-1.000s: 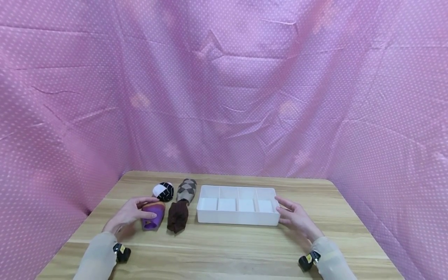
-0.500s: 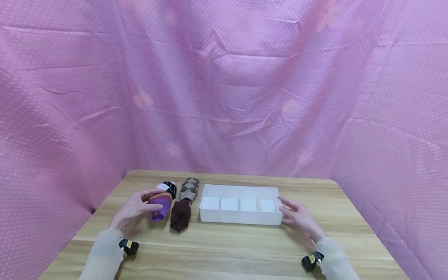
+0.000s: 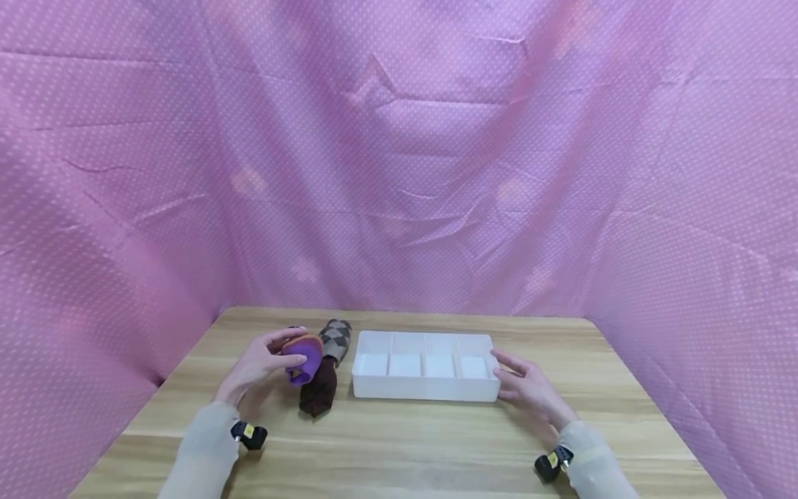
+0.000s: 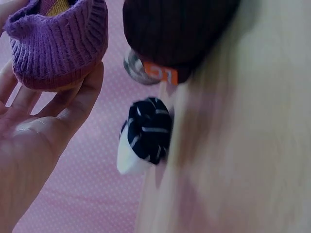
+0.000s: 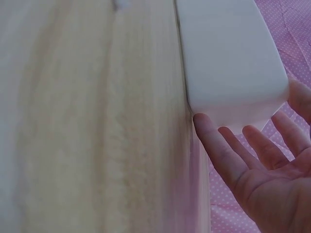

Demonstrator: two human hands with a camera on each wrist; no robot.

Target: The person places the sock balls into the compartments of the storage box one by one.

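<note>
My left hand [image 3: 258, 364] holds a rolled purple sock [image 3: 305, 360] with an orange band, thumb on the near side and fingers behind. In the left wrist view its ribbed cuff shows, and the sock is raised off the table. A dark brown rolled sock [image 3: 319, 395] lies just right of it, partly overlapped in the head view. Behind is a grey-brown argyle sock [image 3: 337, 339]. The black-and-white sock [image 4: 149, 131] is almost wholly hidden behind my left hand from above. Relaxed fingers of my right hand [image 3: 533, 395] touch the right end of a white divided box [image 3: 424, 388].
The box stands on the wooden table [image 3: 399, 443], right of the socks, with several compartments in a row. A pink dotted curtain [image 3: 399, 208] hangs behind the table and along both sides. Both wrists wear small black cameras.
My left hand has lifted the purple sock and carried it right, toward the brown sock, covering the black-and-white one. My right hand stays at the box's end.
</note>
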